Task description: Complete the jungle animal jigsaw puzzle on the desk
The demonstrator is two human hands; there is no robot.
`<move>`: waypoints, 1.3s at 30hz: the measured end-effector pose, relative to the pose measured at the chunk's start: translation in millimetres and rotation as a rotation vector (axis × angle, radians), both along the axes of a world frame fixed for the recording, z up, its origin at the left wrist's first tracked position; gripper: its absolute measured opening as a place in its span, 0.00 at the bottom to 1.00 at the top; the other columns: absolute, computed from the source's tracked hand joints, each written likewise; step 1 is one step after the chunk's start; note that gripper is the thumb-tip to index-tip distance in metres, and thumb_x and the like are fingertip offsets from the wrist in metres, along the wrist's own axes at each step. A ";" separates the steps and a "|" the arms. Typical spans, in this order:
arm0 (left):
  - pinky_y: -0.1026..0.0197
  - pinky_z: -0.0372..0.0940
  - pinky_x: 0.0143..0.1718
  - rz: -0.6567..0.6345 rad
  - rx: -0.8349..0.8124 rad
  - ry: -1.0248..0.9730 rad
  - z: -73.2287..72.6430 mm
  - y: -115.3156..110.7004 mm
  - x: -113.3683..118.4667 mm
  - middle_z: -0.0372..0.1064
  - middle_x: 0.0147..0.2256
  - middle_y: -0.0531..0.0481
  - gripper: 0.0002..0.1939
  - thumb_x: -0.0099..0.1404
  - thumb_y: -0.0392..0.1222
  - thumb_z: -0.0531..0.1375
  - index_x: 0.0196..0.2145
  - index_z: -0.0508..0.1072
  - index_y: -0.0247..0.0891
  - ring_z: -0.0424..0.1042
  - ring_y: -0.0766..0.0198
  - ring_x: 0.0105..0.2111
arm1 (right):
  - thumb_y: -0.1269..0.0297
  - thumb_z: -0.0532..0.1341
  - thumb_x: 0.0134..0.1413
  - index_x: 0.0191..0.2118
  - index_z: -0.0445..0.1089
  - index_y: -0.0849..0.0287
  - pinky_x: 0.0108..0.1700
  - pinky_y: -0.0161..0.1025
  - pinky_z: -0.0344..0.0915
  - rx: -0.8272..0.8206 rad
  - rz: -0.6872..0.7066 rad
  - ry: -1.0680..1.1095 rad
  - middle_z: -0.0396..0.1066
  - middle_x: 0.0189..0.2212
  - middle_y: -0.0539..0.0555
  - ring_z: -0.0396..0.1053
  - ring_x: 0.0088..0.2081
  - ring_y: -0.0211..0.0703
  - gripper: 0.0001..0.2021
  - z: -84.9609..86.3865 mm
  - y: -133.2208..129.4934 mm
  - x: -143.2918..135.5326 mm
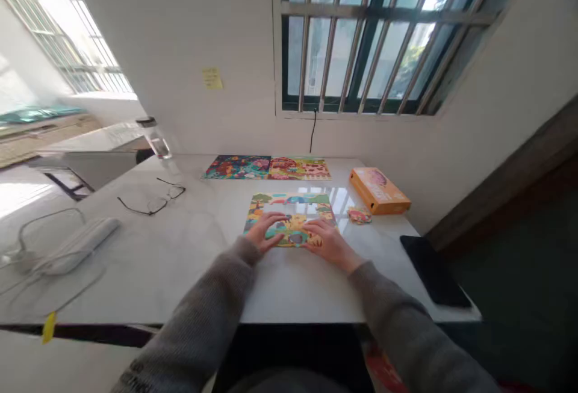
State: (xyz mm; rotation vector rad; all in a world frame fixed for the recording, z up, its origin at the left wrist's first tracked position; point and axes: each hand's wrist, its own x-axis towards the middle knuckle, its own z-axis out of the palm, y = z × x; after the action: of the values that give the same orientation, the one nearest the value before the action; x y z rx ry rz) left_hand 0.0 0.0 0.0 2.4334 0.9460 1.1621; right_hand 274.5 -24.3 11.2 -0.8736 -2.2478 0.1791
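A colourful jigsaw puzzle with trees and animals lies on the white table in front of me. White tabletop shows through a gap in its upper middle. My left hand rests over the puzzle's left side, fingers stretched toward the centre and thumb apart. From the right, my right hand reaches over the lower right part, its fingers also spread. Both hands touch or hover close to the yellow pieces between them; I cannot tell which. A small pile of puzzle pieces sits to the right of the puzzle.
Behind lie two finished-looking picture puzzles, a dark one and a red one. An orange box stands back right, above a black phone. Leftward are eyeglasses, a clear bottle and a white power strip with cables.
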 end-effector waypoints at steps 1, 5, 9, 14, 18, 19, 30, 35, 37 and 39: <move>0.48 0.63 0.60 0.088 -0.010 0.007 0.9 3.3 -12.9 0.71 0.51 0.43 0.17 0.66 0.43 0.58 0.52 0.74 0.40 0.69 0.53 0.54 | 0.58 0.69 0.56 0.52 0.72 0.58 0.54 0.54 0.69 -0.006 0.008 -0.013 0.74 0.48 0.60 0.70 0.51 0.53 0.19 1.1 1.4 -0.8; 0.47 0.67 0.54 0.312 -0.061 0.106 -2.3 15.2 -58.0 0.73 0.43 0.45 0.12 0.63 0.38 0.57 0.42 0.78 0.41 0.70 0.53 0.47 | 0.60 0.68 0.58 0.50 0.74 0.55 0.54 0.52 0.68 -0.019 0.031 -0.075 0.74 0.48 0.59 0.70 0.51 0.51 0.15 8.2 7.7 -11.3; 0.49 0.68 0.52 0.326 -0.093 0.216 -14.6 22.3 -78.5 0.74 0.41 0.46 0.10 0.61 0.37 0.57 0.37 0.78 0.41 0.71 0.54 0.44 | 0.60 0.67 0.59 0.50 0.75 0.54 0.54 0.50 0.65 -0.017 0.010 -0.149 0.73 0.49 0.58 0.69 0.51 0.51 0.14 13.9 19.4 -38.0; 0.50 0.67 0.51 0.314 -0.077 0.283 -20.8 21.8 -76.4 0.74 0.41 0.46 0.09 0.62 0.38 0.58 0.37 0.78 0.41 0.70 0.55 0.43 | 0.60 0.66 0.61 0.50 0.76 0.52 0.55 0.48 0.61 -0.021 -0.021 -0.211 0.73 0.50 0.56 0.67 0.51 0.50 0.13 8.5 41.2 -75.1; 0.52 0.66 0.51 0.331 -0.066 0.293 -19.9 20.3 -74.2 0.73 0.41 0.47 0.09 0.63 0.38 0.58 0.37 0.78 0.41 0.69 0.55 0.43 | 0.59 0.64 0.63 0.50 0.76 0.52 0.54 0.47 0.59 -0.035 -0.052 -0.295 0.72 0.51 0.56 0.65 0.52 0.51 0.12 5.6 50.0 -91.9; 0.52 0.66 0.51 0.333 -0.066 0.297 -19.8 20.2 -74.1 0.73 0.41 0.47 0.09 0.63 0.38 0.58 0.37 0.78 0.41 0.69 0.55 0.43 | 0.59 0.63 0.64 0.50 0.77 0.52 0.53 0.47 0.58 -0.038 -0.058 -0.313 0.72 0.51 0.57 0.65 0.52 0.51 0.12 5.8 50.5 -94.1; 0.50 0.65 0.52 0.374 -0.105 0.376 -15.2 13.8 -71.6 0.71 0.45 0.47 0.13 0.65 0.37 0.57 0.43 0.79 0.45 0.66 0.53 0.47 | 0.58 0.59 0.67 0.52 0.76 0.51 0.53 0.46 0.57 -0.079 -0.088 -0.389 0.72 0.51 0.57 0.63 0.52 0.51 0.13 8.0 48.1 -101.0; 0.51 0.64 0.50 0.401 -0.133 0.410 -10.8 9.1 -68.0 0.71 0.46 0.47 0.13 0.66 0.39 0.57 0.44 0.79 0.47 0.66 0.53 0.48 | 0.61 0.58 0.67 0.52 0.76 0.50 0.54 0.47 0.59 -0.094 -0.089 -0.372 0.72 0.51 0.57 0.63 0.53 0.51 0.13 7.7 43.9 -102.0; 0.50 0.63 0.50 0.410 -0.137 0.428 -9.5 6.8 -65.4 0.71 0.49 0.47 0.13 0.66 0.41 0.58 0.46 0.78 0.49 0.65 0.52 0.50 | 0.62 0.58 0.67 0.53 0.76 0.50 0.55 0.47 0.60 -0.089 -0.084 -0.351 0.72 0.52 0.56 0.63 0.53 0.51 0.13 5.7 43.2 -102.0; 0.49 0.62 0.50 0.411 -0.142 0.451 -8.5 4.6 -62.8 0.71 0.52 0.49 0.15 0.67 0.43 0.58 0.49 0.77 0.50 0.64 0.51 0.51 | 0.64 0.58 0.67 0.53 0.75 0.51 0.56 0.48 0.61 -0.086 -0.069 -0.332 0.72 0.53 0.57 0.63 0.54 0.51 0.14 3.0 42.9 -101.4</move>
State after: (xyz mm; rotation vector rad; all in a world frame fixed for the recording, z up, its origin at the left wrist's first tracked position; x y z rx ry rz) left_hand -62.8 4.6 -8.5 2.4982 1.6600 0.6186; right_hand 173.1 18.7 14.2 -1.0924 -2.5252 0.1046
